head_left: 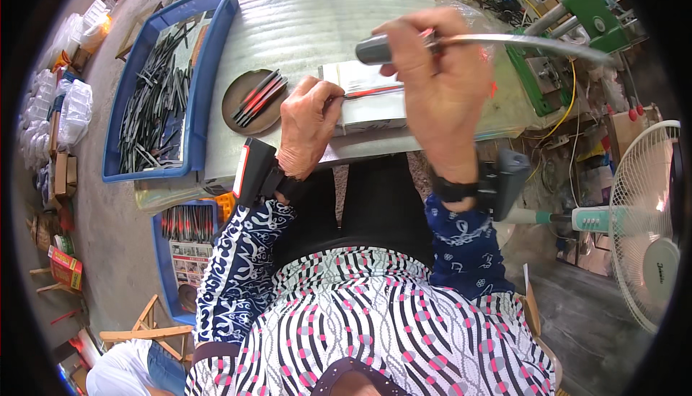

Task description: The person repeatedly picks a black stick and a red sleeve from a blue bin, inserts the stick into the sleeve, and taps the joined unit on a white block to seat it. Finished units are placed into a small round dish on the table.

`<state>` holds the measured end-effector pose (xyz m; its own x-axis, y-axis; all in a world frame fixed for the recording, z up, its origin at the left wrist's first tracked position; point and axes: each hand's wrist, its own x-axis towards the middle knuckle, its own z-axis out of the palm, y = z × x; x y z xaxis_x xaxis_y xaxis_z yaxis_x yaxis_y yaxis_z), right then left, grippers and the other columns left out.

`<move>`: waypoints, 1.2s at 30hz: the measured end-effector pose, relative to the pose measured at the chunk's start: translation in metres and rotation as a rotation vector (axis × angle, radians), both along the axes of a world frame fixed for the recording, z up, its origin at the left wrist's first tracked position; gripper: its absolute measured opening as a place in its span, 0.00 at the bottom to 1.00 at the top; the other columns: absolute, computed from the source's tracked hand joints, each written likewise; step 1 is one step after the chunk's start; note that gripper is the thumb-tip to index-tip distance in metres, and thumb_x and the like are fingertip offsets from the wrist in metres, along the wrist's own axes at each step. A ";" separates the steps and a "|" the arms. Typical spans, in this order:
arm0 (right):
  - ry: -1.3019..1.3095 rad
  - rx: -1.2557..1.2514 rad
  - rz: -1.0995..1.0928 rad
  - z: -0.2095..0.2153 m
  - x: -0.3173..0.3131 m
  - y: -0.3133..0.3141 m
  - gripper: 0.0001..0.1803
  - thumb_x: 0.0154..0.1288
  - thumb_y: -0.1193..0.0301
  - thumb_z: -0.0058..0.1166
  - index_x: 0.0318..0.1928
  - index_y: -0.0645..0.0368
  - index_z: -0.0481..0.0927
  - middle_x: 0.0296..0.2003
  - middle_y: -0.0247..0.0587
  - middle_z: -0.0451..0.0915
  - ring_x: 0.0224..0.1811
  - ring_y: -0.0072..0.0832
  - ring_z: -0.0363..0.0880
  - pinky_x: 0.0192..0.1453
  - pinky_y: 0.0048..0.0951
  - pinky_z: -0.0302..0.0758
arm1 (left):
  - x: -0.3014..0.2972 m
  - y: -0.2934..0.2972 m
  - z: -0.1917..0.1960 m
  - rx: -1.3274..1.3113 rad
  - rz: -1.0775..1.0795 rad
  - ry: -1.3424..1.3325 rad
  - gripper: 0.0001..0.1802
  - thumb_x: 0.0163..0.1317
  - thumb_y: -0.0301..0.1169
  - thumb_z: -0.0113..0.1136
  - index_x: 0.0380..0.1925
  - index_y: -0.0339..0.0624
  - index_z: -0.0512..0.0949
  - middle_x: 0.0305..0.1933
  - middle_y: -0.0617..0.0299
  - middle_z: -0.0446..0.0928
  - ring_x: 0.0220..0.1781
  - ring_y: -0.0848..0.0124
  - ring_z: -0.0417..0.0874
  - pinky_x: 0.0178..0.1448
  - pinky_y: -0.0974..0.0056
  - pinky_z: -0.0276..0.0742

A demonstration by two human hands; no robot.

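Here a blue tray (209, 50) brims with dark rods; a brown dish (241, 86) holds few. The right hand (443, 86) grips a hammer (461, 41); the left hand (310, 125) pinches a red-tipped rod (371, 93), partly hidden.

Right hand (440, 86) grips hammer (497, 41); left hand (306, 125) pins red strip (371, 92).

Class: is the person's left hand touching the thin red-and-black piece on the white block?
Touching. The head view shows the left hand fingertips pinching the end of the red-and-black piece.

Ribbed matt metal table top (303, 28), glossy blue plastic tray (209, 35), shiny metal blade (533, 41) w/ matt grey handle (375, 48)
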<state>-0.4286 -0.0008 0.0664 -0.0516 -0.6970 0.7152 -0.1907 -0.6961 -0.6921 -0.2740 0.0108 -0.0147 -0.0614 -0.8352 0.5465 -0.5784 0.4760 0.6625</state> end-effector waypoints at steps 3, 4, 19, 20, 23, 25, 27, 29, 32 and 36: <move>0.515 0.151 -0.074 -0.022 0.015 -0.006 0.16 0.67 0.61 0.58 0.40 0.63 0.75 0.22 0.52 0.79 0.24 0.49 0.80 0.27 0.42 0.74 | 0.000 -0.002 0.003 0.030 0.011 -0.024 0.05 0.56 0.24 0.65 0.33 0.38 0.81 0.32 0.55 0.78 0.31 0.59 0.82 0.35 0.60 0.76; 0.540 0.231 -0.095 -0.030 0.016 -0.008 0.18 0.67 0.60 0.56 0.40 0.64 0.75 0.22 0.54 0.80 0.26 0.52 0.80 0.29 0.45 0.75 | -0.001 -0.003 0.003 -0.014 0.025 -0.025 0.05 0.56 0.24 0.64 0.33 0.38 0.81 0.32 0.54 0.78 0.32 0.57 0.81 0.36 0.59 0.77; 0.013 0.376 -0.039 -0.067 -0.019 0.004 0.12 0.70 0.65 0.58 0.36 0.62 0.76 0.19 0.31 0.75 0.19 0.13 0.69 0.21 0.20 0.65 | 0.082 0.021 -0.006 -0.004 0.305 -0.050 0.03 0.57 0.21 0.63 0.32 0.37 0.82 0.31 0.56 0.79 0.28 0.67 0.81 0.34 0.64 0.77; 0.018 0.369 -0.048 -0.070 -0.020 0.003 0.12 0.70 0.65 0.58 0.36 0.62 0.76 0.19 0.30 0.74 0.19 0.13 0.68 0.21 0.19 0.64 | 0.090 0.025 -0.007 0.038 0.329 -0.033 0.03 0.57 0.22 0.62 0.32 0.38 0.82 0.31 0.55 0.78 0.29 0.64 0.82 0.35 0.62 0.77; 0.000 0.382 -0.058 -0.073 -0.020 0.002 0.11 0.71 0.66 0.58 0.36 0.61 0.75 0.19 0.29 0.73 0.19 0.12 0.67 0.21 0.19 0.63 | 0.106 0.029 -0.012 0.101 0.402 -0.059 0.03 0.57 0.22 0.62 0.32 0.38 0.82 0.31 0.54 0.78 0.29 0.62 0.82 0.36 0.61 0.78; -0.037 0.419 -0.042 -0.071 -0.020 0.003 0.11 0.71 0.66 0.58 0.35 0.61 0.75 0.18 0.28 0.72 0.18 0.11 0.66 0.20 0.19 0.62 | 0.111 0.028 -0.018 0.111 0.434 -0.079 0.04 0.57 0.22 0.61 0.32 0.37 0.82 0.31 0.52 0.78 0.29 0.59 0.82 0.36 0.59 0.78; -0.036 0.419 -0.031 -0.069 -0.020 0.004 0.11 0.71 0.66 0.58 0.36 0.61 0.75 0.18 0.27 0.71 0.18 0.11 0.66 0.20 0.19 0.62 | 0.116 0.023 -0.024 0.097 0.426 -0.123 0.04 0.56 0.21 0.61 0.32 0.37 0.82 0.31 0.51 0.78 0.31 0.56 0.82 0.37 0.58 0.78; -0.039 0.417 -0.032 -0.068 -0.019 0.004 0.11 0.71 0.67 0.58 0.36 0.61 0.74 0.18 0.27 0.71 0.18 0.11 0.66 0.20 0.19 0.63 | 0.119 0.017 -0.030 0.079 0.424 -0.164 0.04 0.57 0.22 0.61 0.32 0.36 0.82 0.31 0.51 0.79 0.31 0.56 0.82 0.37 0.58 0.78; -0.036 0.405 -0.041 -0.070 -0.020 0.004 0.10 0.70 0.67 0.58 0.36 0.61 0.74 0.20 0.27 0.72 0.18 0.12 0.67 0.20 0.19 0.64 | 0.123 0.011 -0.033 0.050 0.429 -0.194 0.04 0.58 0.22 0.61 0.33 0.36 0.82 0.31 0.53 0.79 0.30 0.60 0.83 0.36 0.62 0.78; -0.047 0.424 -0.039 -0.074 -0.021 0.003 0.08 0.71 0.69 0.57 0.37 0.59 0.74 0.23 0.28 0.74 0.19 0.12 0.68 0.21 0.18 0.65 | 0.120 0.019 -0.023 0.057 0.421 -0.198 0.08 0.57 0.22 0.62 0.38 0.38 0.82 0.35 0.52 0.80 0.32 0.61 0.84 0.37 0.62 0.79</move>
